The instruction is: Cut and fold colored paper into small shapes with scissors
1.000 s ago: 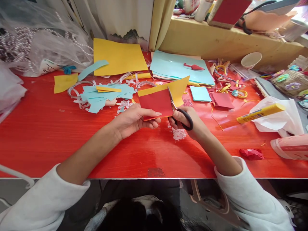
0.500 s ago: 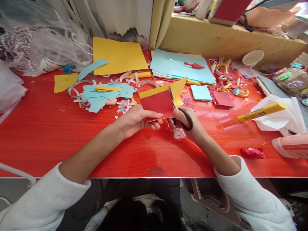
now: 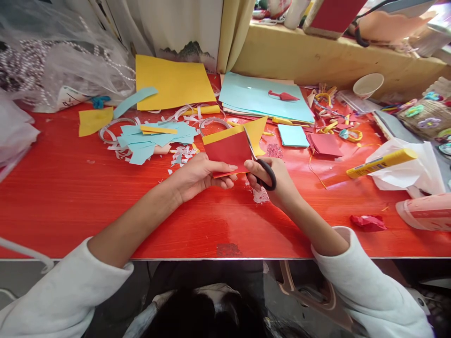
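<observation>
My left hand (image 3: 206,174) is closed on the lower left corner of a red sheet of paper (image 3: 227,154), thumb on top and fingers beneath. Yellow paper (image 3: 257,132) lies against the red sheet, showing along its top edge and flaring out at the right. In my right hand (image 3: 273,180) is a pair of black-handled scissors (image 3: 269,176), gripped through the handles. Their blades point away from me along the red sheet's right edge, with the yellow paper on the far side. How far apart the blades stand is hard to see.
Blue paper strips (image 3: 158,136) and white scraps lie left of the hands. Behind are a large yellow sheet (image 3: 174,82) and a stack of blue sheets (image 3: 264,96). To the right are small red squares (image 3: 324,144), a yellow glue stick (image 3: 382,163) and a pink cup (image 3: 426,212).
My right hand and the scissors have shifted slightly left, closer to my left hand. The yellow flap at the right has moved a little left and down. My left hand is nearly still.
</observation>
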`<action>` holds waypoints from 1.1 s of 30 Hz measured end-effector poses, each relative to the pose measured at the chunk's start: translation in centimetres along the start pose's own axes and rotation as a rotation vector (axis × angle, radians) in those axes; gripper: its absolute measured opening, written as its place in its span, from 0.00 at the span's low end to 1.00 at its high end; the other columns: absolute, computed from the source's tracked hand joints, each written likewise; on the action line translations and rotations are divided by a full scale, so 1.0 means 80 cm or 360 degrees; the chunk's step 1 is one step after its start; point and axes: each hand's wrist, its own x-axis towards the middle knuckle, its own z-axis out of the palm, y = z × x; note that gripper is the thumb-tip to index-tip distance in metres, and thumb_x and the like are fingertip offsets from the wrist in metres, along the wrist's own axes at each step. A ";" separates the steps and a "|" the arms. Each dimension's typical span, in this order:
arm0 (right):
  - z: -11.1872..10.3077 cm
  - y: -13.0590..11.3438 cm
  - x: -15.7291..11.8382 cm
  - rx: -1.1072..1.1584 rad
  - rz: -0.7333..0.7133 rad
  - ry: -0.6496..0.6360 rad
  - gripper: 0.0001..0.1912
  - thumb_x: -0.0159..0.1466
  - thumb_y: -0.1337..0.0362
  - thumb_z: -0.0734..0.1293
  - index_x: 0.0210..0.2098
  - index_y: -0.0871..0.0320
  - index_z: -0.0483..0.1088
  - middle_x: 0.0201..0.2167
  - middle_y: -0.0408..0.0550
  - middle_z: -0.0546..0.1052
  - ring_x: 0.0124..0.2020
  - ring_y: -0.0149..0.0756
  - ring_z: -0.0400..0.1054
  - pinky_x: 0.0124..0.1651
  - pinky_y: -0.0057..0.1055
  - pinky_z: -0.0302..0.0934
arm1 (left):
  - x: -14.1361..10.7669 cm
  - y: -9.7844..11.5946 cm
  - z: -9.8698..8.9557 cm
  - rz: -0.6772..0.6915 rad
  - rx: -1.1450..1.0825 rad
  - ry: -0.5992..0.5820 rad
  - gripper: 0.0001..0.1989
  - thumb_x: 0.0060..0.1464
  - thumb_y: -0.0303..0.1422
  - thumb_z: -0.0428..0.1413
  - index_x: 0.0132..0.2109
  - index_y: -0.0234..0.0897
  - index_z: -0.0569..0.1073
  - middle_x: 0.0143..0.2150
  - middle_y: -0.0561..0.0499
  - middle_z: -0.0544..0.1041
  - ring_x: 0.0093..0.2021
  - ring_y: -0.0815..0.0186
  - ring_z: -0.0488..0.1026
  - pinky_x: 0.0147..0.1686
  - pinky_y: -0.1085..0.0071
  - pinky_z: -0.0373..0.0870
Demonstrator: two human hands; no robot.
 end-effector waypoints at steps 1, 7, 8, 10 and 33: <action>0.000 -0.001 0.001 0.0006 0.0019 -0.0009 0.30 0.51 0.38 0.69 0.14 0.58 0.60 0.11 0.40 0.62 0.13 0.23 0.54 0.18 0.26 0.45 | 0.000 0.000 0.000 0.0009 0.0007 -0.0010 0.08 0.49 0.23 0.60 0.24 0.26 0.77 0.21 0.48 0.77 0.20 0.74 0.72 0.23 0.80 0.69; -0.002 -0.002 0.003 -0.0034 -0.0004 0.0023 0.29 0.51 0.39 0.69 0.15 0.57 0.59 0.11 0.39 0.62 0.13 0.23 0.53 0.17 0.26 0.44 | 0.001 -0.003 0.002 0.0050 0.0074 -0.0055 0.05 0.48 0.24 0.61 0.26 0.27 0.77 0.22 0.49 0.77 0.21 0.72 0.73 0.22 0.78 0.70; -0.002 -0.001 0.003 -0.0037 -0.0012 0.0032 0.29 0.52 0.40 0.70 0.15 0.57 0.59 0.10 0.39 0.62 0.13 0.22 0.53 0.17 0.26 0.44 | 0.001 -0.003 0.002 0.0044 0.0080 -0.0046 0.05 0.48 0.24 0.61 0.25 0.27 0.76 0.22 0.49 0.77 0.21 0.72 0.73 0.22 0.78 0.70; -0.002 0.000 0.002 -0.0025 -0.0009 0.0054 0.29 0.52 0.41 0.70 0.14 0.57 0.59 0.10 0.38 0.61 0.12 0.22 0.52 0.17 0.26 0.44 | 0.001 -0.003 0.002 0.0038 0.0088 -0.0033 0.05 0.48 0.24 0.61 0.25 0.26 0.76 0.22 0.48 0.77 0.21 0.72 0.73 0.22 0.78 0.70; -0.007 0.003 0.005 -0.0081 0.0096 -0.0047 0.27 0.53 0.42 0.70 0.16 0.59 0.63 0.11 0.39 0.62 0.13 0.22 0.52 0.19 0.27 0.45 | 0.003 0.018 -0.023 -0.0122 0.0236 -0.0015 0.05 0.46 0.22 0.62 0.25 0.28 0.75 0.20 0.49 0.75 0.20 0.73 0.72 0.20 0.80 0.68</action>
